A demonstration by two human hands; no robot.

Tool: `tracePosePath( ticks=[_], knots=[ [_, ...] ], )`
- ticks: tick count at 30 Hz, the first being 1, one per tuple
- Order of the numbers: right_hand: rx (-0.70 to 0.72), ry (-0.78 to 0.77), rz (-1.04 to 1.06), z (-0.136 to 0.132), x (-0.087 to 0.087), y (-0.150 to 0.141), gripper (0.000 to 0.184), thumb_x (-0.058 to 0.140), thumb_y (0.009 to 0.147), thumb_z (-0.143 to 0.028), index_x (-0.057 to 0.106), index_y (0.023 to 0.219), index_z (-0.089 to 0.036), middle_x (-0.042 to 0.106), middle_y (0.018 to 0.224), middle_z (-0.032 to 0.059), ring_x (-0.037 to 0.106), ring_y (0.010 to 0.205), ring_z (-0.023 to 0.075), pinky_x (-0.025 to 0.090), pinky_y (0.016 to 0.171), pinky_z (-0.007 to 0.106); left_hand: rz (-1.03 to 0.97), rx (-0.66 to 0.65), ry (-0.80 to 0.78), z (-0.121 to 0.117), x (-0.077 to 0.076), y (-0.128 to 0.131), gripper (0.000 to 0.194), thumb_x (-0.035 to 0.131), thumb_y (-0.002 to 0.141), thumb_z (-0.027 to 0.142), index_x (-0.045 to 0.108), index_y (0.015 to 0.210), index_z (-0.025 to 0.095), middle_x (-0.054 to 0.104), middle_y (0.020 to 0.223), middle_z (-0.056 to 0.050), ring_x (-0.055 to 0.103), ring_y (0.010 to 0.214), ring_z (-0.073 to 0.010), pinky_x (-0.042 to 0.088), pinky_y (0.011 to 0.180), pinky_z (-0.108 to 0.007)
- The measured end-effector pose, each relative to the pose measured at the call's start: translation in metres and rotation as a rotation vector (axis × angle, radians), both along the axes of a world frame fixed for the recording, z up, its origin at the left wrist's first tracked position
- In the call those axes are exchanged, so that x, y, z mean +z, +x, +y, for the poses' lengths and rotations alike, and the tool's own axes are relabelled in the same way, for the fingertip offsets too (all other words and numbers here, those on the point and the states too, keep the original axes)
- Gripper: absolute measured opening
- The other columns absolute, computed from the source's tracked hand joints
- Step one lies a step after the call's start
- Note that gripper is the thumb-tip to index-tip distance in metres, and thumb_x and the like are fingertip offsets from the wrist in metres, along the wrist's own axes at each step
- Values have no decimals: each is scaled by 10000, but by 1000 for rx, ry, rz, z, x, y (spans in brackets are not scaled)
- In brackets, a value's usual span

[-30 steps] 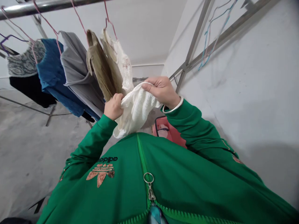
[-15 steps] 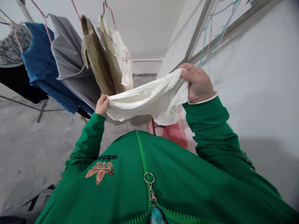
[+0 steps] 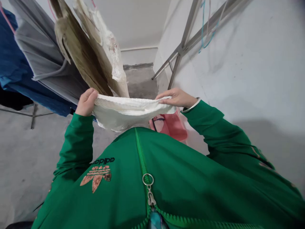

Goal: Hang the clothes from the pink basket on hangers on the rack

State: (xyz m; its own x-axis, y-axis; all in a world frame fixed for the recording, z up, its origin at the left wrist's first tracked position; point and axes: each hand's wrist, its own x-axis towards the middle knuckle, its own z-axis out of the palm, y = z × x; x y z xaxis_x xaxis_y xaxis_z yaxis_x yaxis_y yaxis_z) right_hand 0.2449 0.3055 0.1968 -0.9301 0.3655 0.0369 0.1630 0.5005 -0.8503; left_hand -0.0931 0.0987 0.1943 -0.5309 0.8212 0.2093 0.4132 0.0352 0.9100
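Observation:
I hold a white textured cloth [image 3: 124,109] stretched out level in front of my chest. My left hand [image 3: 86,102] is closed on its left end, thumb and fingers pinching the edge. My right hand [image 3: 176,98], with a silver bangle at the wrist, grips the right end with fingers pressed along the top edge. Both arms wear green sleeves. Just above the cloth hang a cream lacy garment [image 3: 107,41] and an olive garment [image 3: 76,51].
A grey garment [image 3: 40,54] and a blue one [image 3: 11,63] hang further left. A metal rack frame [image 3: 181,47] stands by the white wall on the right. A pink basket [image 3: 172,125] sits on the floor below my right hand. The floor is grey concrete.
My hands drew apart, spreading the bunched cloth wide, then my right hand dropped lower so the cloth lies level. My view tilted down and closer to the hanging clothes.

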Motion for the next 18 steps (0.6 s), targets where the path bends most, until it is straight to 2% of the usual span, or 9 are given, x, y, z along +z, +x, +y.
tracePosePath(
  ticks=[3,6,9,12,15,18],
  knots=[
    [-84,135,48,-3,-5,-3,373,540,874,-501,677,898,-155,682,845,62,603,786,169,469,732,303,98,-91,-117,-6,4,1,396,572,808,530,441,635,198,363,587,33,317,525,-96,272,513,-250],
    [-117,253,110,-3,-14,-7,331,457,927,-449,615,900,-160,629,828,56,555,762,156,443,717,295,296,-171,-318,-9,11,6,393,698,661,519,470,683,200,419,612,29,383,567,-114,293,531,-249],
    [-161,301,181,-5,-22,-14,280,418,955,-402,567,937,-166,576,822,42,517,744,147,432,706,291,504,-23,-440,-10,14,15,325,717,603,334,439,720,214,427,631,32,421,602,-137,300,568,-263],
    [-152,317,257,-9,-23,-20,263,422,968,-400,545,1022,-174,560,870,38,507,767,143,439,726,294,577,95,-422,-10,14,20,214,576,634,170,409,755,227,408,637,32,419,606,-149,318,607,-284],
    [-60,389,336,-10,-19,-25,296,543,913,-465,570,1021,-190,559,968,56,518,875,165,453,806,324,546,47,-322,-12,13,19,212,490,622,106,411,778,227,412,675,21,406,630,-149,344,647,-298],
    [25,478,319,-8,-13,-26,279,589,892,-463,622,969,-197,553,981,61,534,905,174,458,825,333,481,-30,-224,-15,13,16,179,473,650,117,444,792,222,443,733,1,419,679,-152,363,676,-302]
  ],
)
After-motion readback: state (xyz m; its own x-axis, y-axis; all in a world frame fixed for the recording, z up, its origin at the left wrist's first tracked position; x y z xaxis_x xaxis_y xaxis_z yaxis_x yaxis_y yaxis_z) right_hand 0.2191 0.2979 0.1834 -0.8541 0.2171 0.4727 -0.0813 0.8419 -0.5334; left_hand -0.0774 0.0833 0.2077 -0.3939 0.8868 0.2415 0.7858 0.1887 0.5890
